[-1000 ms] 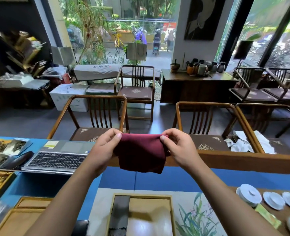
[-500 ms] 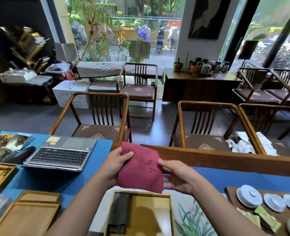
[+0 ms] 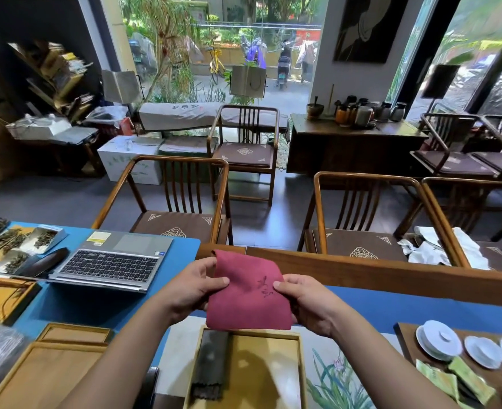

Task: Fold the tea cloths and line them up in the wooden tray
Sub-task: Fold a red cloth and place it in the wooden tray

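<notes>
Head view, looking forward and down over a bench (image 3: 102,308) covered in blue. Two bare hands hold a folded red cloth (image 3: 248,293) in the air, just above the far edge of a wooden tray (image 3: 301,367). The left hand (image 3: 192,287) pinches the cloth's left edge, thumb on top and fingers curled underneath. The right hand (image 3: 305,302) pinches the right edge the same way, thumb on the upper face. The cloth is roughly square, tilted slightly, with a small dark embroidered mark near its right side. Inside the tray, along its left side, lies a dark cloth (image 3: 209,364) folded into a long narrow strip; the hands' shadow falls on the bare floor of the tray beside it. Left of the hands sits an open laptop (image 3: 111,261). Two more trays (image 3: 55,367) stand at the lower left. White cups and lids (image 3: 462,346) sit on a board at the lower right. Beyond the bench are wooden chairs (image 3: 181,199), one with crumpled white cloths (image 3: 438,249) on its seat.
</notes>
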